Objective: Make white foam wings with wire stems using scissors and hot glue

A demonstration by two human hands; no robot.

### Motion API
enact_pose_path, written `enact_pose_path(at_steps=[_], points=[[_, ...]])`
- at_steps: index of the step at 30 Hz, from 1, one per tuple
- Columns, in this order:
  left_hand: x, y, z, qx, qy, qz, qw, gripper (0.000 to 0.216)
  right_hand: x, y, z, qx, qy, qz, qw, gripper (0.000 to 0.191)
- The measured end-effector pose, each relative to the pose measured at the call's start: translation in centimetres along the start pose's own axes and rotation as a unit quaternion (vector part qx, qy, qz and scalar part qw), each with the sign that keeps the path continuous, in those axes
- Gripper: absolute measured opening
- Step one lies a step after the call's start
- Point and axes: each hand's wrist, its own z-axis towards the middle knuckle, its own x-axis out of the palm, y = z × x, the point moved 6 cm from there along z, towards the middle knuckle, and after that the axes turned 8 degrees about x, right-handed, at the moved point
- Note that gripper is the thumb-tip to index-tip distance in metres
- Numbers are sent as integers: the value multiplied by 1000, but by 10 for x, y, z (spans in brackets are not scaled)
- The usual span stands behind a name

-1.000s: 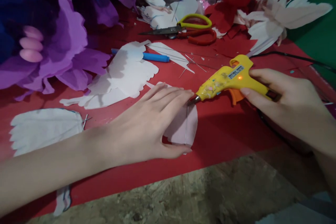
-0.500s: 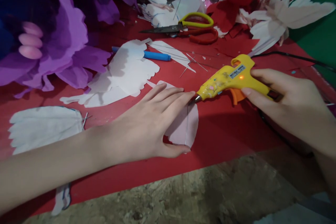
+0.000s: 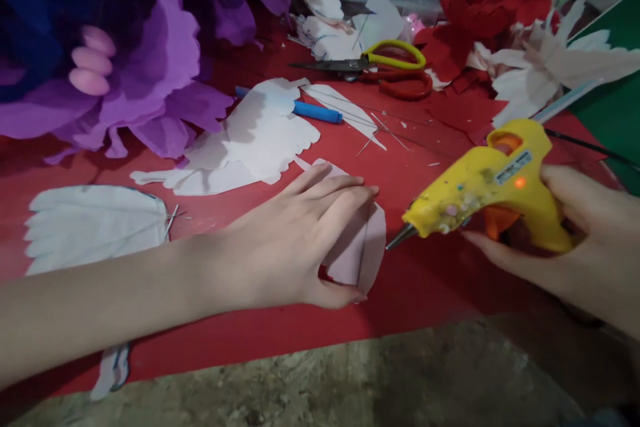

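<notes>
Near side: bare red surface [image 3: 440, 297] is leaving a lane from the left thumb rightward, below the glue gun [image 3: 465, 190]
Nozzle gap: a narrow slot is lying between the pink petal [image 3: 373, 247] and the gun's tip
Left forearm [image 3: 150, 280]: is barring the way from the near edge to the white petal [image 3: 95, 223]
Behind the hand: scissors [image 3: 367, 65], blue marker [image 3: 317, 111] and thin wires [image 3: 383, 133] are cluttering passage
Far corners: purple flower [image 3: 170, 73] and red flower [image 3: 475, 20] are walling off reach
</notes>
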Motion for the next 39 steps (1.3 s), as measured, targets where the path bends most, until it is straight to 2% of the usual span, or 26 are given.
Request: enact_pose_path(at_steps=[4, 7, 11, 20, 29, 39], points=[[-1, -2, -2, 3, -21, -8, 1000, 71, -2, 5, -11, -50, -35, -43, 997, 39], [-1, -2, -2, 5, -27, -10, 1000, 71, -1, 6, -17, -82, -24, -51, 995, 32], [0, -1, -2, 3, -16, -8, 1000, 68, 3, 10, -19, -102, 2, -36, 994, 28], [1, -1, -2, 17, -18, -7, 1000, 69, 4, 18, -19, -128, -6, -45, 991, 21], [2, 0, -2, -3, -9, -2, 1000, 72, 5, 19, -20, -135, -11, -44, 990, 19], [2, 1, -2, -14, -5, -12, 1000, 73, 7, 12, -15, -88, -14, -55, 995, 31]])
